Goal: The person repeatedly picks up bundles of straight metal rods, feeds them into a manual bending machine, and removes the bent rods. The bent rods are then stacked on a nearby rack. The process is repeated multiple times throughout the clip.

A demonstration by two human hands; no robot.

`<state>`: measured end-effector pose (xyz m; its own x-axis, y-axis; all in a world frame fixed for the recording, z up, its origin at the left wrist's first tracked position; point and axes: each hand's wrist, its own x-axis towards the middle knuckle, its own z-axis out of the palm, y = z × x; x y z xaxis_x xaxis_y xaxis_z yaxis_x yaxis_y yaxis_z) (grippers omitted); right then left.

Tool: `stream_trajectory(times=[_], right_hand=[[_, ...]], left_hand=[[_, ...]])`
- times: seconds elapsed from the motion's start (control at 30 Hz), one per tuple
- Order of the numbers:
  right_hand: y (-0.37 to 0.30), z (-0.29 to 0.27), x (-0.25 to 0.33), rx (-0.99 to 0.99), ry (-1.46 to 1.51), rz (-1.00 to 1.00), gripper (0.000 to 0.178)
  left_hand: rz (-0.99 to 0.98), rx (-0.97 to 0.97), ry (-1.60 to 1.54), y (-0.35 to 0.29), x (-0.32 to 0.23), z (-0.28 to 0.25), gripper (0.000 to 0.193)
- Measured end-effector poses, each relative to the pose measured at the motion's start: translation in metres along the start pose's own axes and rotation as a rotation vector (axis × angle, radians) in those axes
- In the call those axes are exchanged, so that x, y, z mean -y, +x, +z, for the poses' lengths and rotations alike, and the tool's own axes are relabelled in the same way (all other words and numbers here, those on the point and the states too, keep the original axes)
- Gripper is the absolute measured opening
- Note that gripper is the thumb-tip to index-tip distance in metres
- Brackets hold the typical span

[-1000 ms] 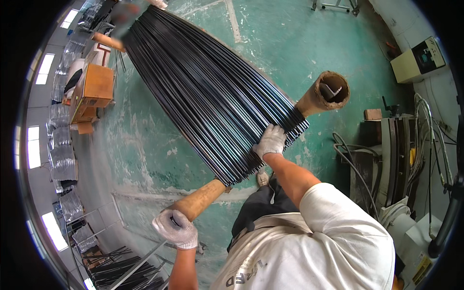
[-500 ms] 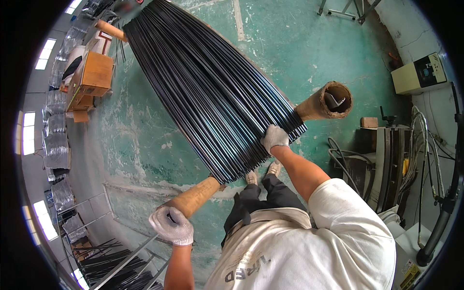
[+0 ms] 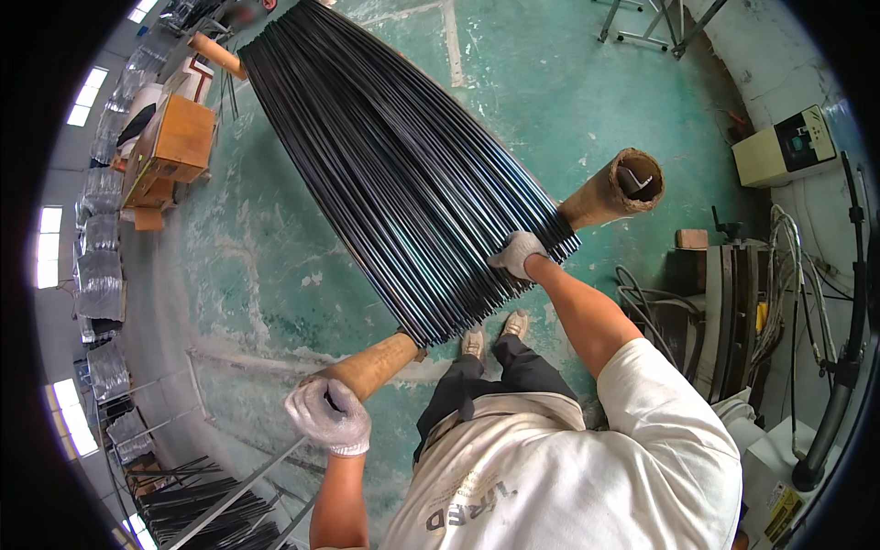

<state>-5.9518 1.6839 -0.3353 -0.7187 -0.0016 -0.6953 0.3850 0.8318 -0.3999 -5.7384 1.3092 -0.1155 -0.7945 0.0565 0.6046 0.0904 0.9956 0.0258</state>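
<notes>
"Seeing the black strips [image 3: 394, 174]?"

"They're running toward far left from the right hand [image 3: 521, 255], the nearer one, resting on them; a cardboard tube [image 3: 371, 362] is crossing beneath their near ends. The left hand [image 3: 318, 423], well apart, is touching the tube's left end."

"Is either gripping?"

"Can't tell: some fingers are hiding, and strips are covering the tube's middle."

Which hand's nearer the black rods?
Right. The right hand rests on the black rods; the left hand is off them, at the left end of the brown tube.
</notes>
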Motion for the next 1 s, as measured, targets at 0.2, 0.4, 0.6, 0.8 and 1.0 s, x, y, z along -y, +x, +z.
stream_trajectory(times=[0.2, 0.4, 0.6, 0.8, 1.0], right_hand=[[0.009, 0.042, -0.021, 0.112, 0.478, -0.153, 0.086], [-0.119, 0.028, 0.032, 0.025, 0.271, 0.076, 0.073], [-0.295, 0.125, -0.092, -0.094, 0.232, 0.163, 0.049], [-0.572, 0.215, -0.188, -0.073, 0.008, 0.557, 0.051], [-0.652, 0.267, -0.127, -0.316, 0.114, 0.712, 0.041]], left_hand=[[0.021, -0.063, -0.09, 0.01, 0.0, -0.001, 0.013], [0.061, -0.101, -0.09, 0.009, -0.013, -0.019, 0.012], [0.347, 0.243, -1.07, -0.026, -0.079, -0.008, 0.024], [-0.948, 1.046, -1.547, -0.101, -0.074, 0.187, 0.028], [-1.529, 1.399, -2.001, -0.072, -0.159, 0.165, 0.043]])
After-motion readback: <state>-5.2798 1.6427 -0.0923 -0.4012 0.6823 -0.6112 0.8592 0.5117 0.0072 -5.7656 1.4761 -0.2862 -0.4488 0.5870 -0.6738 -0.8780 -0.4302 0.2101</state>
